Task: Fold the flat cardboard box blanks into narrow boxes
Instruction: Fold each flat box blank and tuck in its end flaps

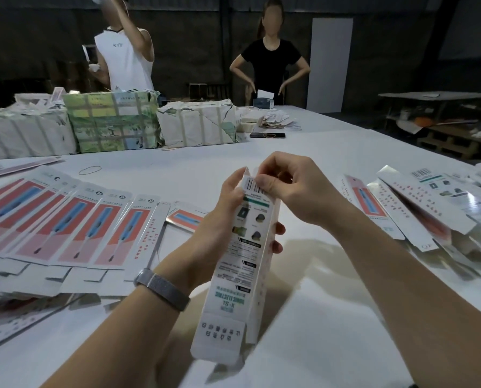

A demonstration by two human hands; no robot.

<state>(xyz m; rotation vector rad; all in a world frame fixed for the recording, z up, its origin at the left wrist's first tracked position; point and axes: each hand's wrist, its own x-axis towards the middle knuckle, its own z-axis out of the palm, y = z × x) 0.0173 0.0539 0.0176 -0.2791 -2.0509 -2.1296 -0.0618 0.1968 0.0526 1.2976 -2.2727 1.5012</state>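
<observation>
A narrow white printed box [242, 264] is held upright and tilted above the white table [177, 169], its near end flap hanging open. My left hand [225, 219] grips the box's upper half, fingers wrapped round its back. My right hand [287, 189] pinches the far end flap by the barcode. A fanned row of flat red-and-blue box blanks [66, 228] lies on the left. Another loose heap of box blanks [429, 208] lies on the right.
Wrapped paper bundles [110, 121] stand along the far left of the table. A dark phone [267, 134] and a rubber band [89, 170] lie beyond my hands. Two people stand at the far edge. Shelving with clutter sits at the right.
</observation>
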